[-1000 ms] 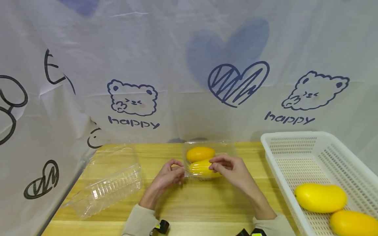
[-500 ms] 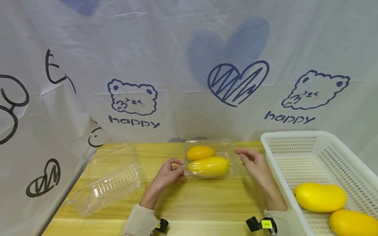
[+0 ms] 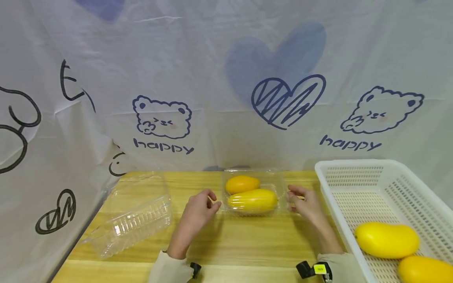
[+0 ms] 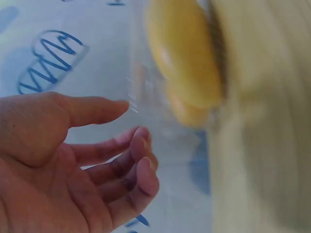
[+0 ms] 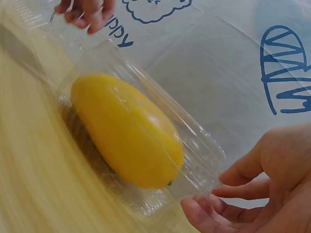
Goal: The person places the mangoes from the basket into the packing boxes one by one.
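Note:
Two yellow mangoes (image 3: 253,200) lie one behind the other in a clear plastic box (image 3: 279,208) on the wooden table. At the box's left end is my left hand (image 3: 199,208), its thumb and fingers apart around nothing in the left wrist view, where the mangoes (image 4: 184,53) look blurred. My right hand (image 3: 307,202) is at the opposite end. In the right wrist view, the thumb and forefinger of that hand (image 5: 257,189) pinch the corner of the box's rim (image 5: 206,141).
Another clear plastic box (image 3: 136,226) stands open on the table at the left. A white perforated basket (image 3: 339,220) with two more mangoes (image 3: 387,239) occupies the right side. Behind the table hangs a white printed cloth (image 3: 219,129).
My right hand has moved right, from over the front mango to the box's right end, and now pinches its rim. My left hand's fingers have shifted slightly at the left end.

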Motion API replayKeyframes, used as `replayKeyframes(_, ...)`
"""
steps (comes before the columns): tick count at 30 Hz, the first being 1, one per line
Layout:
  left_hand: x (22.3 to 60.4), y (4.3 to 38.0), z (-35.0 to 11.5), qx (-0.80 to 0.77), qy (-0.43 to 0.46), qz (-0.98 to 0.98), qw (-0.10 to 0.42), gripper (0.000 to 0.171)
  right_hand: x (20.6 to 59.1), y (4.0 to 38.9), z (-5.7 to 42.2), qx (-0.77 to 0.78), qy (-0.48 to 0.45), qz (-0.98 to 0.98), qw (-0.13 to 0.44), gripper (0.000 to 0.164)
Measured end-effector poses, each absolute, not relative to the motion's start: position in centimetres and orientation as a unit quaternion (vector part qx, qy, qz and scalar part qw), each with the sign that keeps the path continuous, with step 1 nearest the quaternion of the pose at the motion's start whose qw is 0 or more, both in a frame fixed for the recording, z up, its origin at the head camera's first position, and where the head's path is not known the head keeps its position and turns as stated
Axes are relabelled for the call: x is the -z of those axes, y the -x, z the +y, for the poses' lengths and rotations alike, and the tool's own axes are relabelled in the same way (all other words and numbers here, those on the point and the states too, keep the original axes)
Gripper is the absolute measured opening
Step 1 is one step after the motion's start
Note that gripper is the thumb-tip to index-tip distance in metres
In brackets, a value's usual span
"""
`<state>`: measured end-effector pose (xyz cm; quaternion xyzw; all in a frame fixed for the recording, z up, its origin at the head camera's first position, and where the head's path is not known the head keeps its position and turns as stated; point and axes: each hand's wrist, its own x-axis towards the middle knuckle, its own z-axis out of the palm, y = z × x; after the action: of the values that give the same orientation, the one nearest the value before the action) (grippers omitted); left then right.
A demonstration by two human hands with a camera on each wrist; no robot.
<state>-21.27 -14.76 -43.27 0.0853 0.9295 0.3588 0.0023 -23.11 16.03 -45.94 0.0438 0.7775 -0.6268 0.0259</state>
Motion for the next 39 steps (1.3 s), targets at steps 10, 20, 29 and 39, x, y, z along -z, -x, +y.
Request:
replayKeyframes(10, 43.2, 19.6, -11.3, -0.387, -0.217, 0.892, 0.081, 0.012, 46.2, 22.9, 16.2, 0.636, -0.032, 0.768, 0.063, 0.046)
replayKeyframes(20, 46.4, 19.2, -6.7, -0.532, -0.2, 0.812, 0.135, 0.021, 46.5, 23.1, 15.5, 0.651, -0.032, 0.756, 0.065, 0.046)
replayKeyframes(29, 49.5, 19.1, -3.1, -0.752, -0.024, 0.639, 0.16, 0.03, 46.5, 23.0, 15.2, 0.656, -0.015, 0.751, 0.072, 0.046)
replayKeyframes(39, 49.7, 20.4, -1.7, -0.842, 0.094, 0.494, 0.195, 0.02, 46.4, 23.0, 15.5, 0.646, 0.001, 0.76, 0.075, 0.049)
